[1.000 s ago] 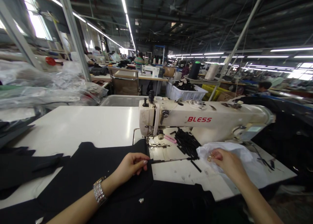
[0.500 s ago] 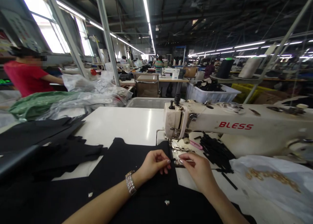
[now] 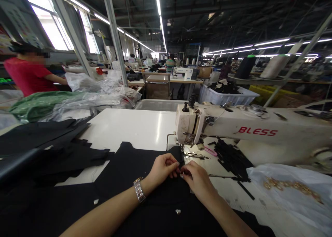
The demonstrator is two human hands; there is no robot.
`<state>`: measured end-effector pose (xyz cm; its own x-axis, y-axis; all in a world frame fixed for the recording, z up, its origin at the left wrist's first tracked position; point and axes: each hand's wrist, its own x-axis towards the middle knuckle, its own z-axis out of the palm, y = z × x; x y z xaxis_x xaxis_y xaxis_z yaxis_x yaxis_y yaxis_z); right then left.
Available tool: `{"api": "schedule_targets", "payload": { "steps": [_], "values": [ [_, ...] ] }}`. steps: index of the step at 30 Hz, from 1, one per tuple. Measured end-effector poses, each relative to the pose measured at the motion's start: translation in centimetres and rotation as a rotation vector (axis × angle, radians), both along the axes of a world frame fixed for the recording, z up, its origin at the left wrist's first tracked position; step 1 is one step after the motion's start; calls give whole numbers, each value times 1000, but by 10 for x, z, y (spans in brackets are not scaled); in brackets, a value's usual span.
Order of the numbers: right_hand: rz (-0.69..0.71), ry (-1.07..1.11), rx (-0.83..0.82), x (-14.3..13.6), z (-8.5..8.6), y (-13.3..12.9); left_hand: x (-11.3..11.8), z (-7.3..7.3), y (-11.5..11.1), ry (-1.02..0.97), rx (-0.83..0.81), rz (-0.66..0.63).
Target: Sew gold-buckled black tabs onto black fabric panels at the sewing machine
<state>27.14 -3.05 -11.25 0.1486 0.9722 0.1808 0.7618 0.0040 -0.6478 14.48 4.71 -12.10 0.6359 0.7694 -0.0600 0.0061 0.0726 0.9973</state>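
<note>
A black fabric panel [image 3: 129, 171] lies on the table, its right edge by the needle area of a sewing machine [image 3: 230, 121]. Over that edge my left hand [image 3: 166, 165], with a metal watch on its wrist, is closed in a pinch on a short black strip, now mostly hidden by the fingers. Fingertips of my right hand [image 3: 197, 177] meet it there, closed; a tiny shiny glint shows between the hands, too small to name. Small silvery pieces [image 3: 177, 211] rest on the black fabric.
A pile of black strips [image 3: 230, 159] and a pink tool [image 3: 210, 151] lie by the machine. At right is a white plastic bag [image 3: 290, 192] with gold-coloured rings [image 3: 293, 188]. More black fabric [image 3: 52, 161] covers the left side. A person in red [image 3: 31, 71] is far left.
My right hand has moved left, from over the machine plate to meet the left fingertips. The short black strip end that showed between the hands is now covered. The view has shifted slightly.
</note>
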Motion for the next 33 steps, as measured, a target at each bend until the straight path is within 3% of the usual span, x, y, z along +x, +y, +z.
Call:
{"api": "schedule_targets", "payload": {
  "steps": [5, 16, 21, 29, 33],
  "values": [
    [-34, 19, 45, 0, -2, -2, 0, 0, 0, -16, -10, -9],
    [-110, 308, 228, 6, -8, -10, -3, 6, -8, -89, -15, -78],
    [-83, 551, 226, 6, -12, -9, -3, 5, -7, -92, -19, -88],
    [-80, 617, 225, 7, -9, -8, -6, 3, -8, -27, 99, -76],
    [-58, 705, 146, 5, -3, -9, -6, 3, -8, -51, 95, -131]
  ]
}}
